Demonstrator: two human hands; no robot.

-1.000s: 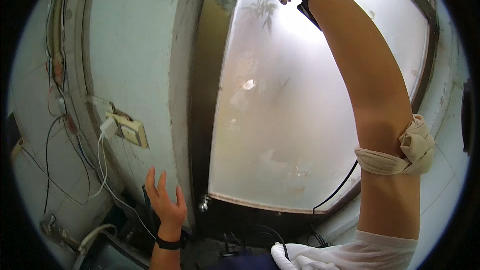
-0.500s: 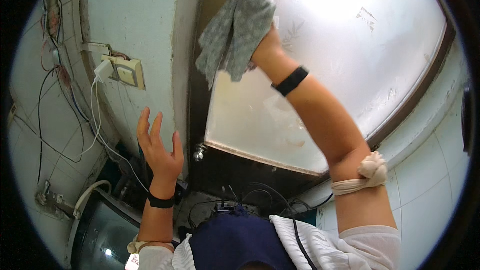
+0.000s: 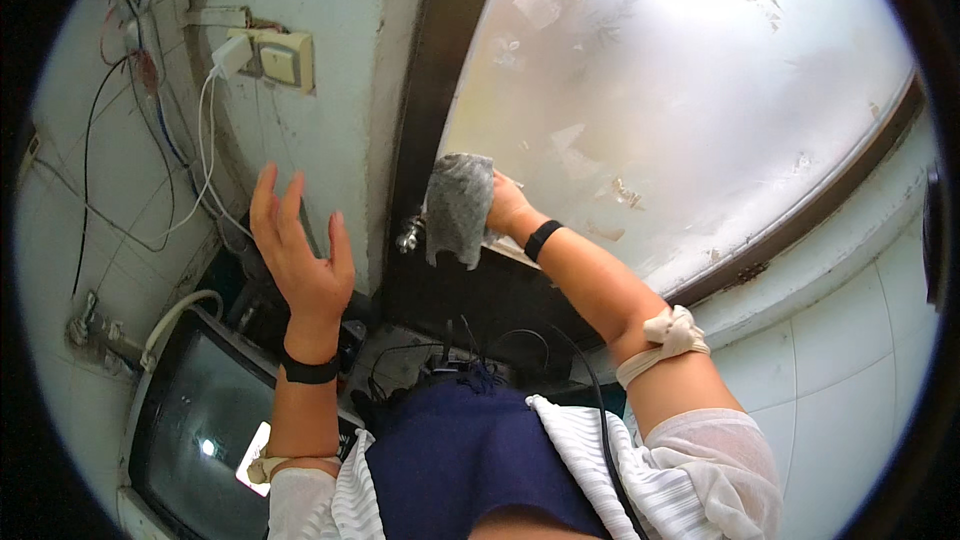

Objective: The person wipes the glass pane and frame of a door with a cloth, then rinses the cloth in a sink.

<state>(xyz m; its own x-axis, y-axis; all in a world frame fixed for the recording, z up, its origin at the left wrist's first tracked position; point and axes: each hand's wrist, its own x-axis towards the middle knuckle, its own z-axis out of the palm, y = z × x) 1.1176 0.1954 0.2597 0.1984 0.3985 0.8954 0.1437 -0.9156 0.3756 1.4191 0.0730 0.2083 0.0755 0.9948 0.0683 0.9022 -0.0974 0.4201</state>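
A grey cloth (image 3: 460, 208) hangs from my right hand (image 3: 508, 202), whose fingers are closed on it and partly hidden behind it. It lies against the lower left part of a frosted glass door panel (image 3: 640, 120), just above the panel's bottom edge. Close to the cloth's left side, a round metallic knob (image 3: 409, 234) sits on the dark door frame. My left hand (image 3: 305, 250) is raised in the air with its fingers spread, holding nothing, in front of the pale wall left of the door.
On the left wall a white charger (image 3: 231, 57) is plugged in beside a switch (image 3: 279, 63), its cable hanging down. A top-loading machine with a dark lid (image 3: 200, 430) stands at lower left, below a tap (image 3: 88, 325). Cables lie on the floor near me.
My right hand has brought the cloth down the glass from the upper part to near the bottom left corner. The left hand stays raised and spread.
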